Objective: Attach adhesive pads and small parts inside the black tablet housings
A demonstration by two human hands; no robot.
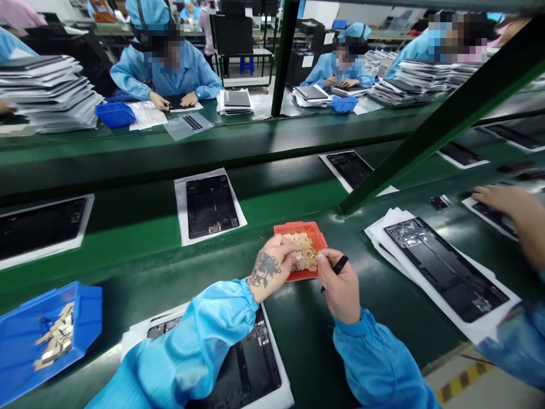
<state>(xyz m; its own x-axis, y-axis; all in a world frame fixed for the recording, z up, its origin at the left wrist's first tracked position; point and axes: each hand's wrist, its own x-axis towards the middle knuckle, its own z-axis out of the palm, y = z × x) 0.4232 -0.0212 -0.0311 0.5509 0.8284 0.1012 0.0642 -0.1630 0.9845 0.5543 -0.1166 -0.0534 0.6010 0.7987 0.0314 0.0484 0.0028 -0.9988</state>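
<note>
My left hand [272, 266] reaches into a small orange tray [315, 232] of pale yellowish parts [303, 250], its fingers curled down among them. My right hand [340, 284] is beside the tray's right edge, closed on a black pen-like tool [339, 266] and pinching near the parts. Under my left forearm lies a black tablet back panel [251, 369] on white sheets. Whether the left fingers hold a part is hidden.
A blue bin [85, 318] with gold-coloured parts sits at the left. More black panels [210, 205] [443, 267] lie on white sheets along the green belt. A green post [434, 125] slants across the right. A co-worker's hand [506, 199] is at right; others sit opposite with stacks [46, 91].
</note>
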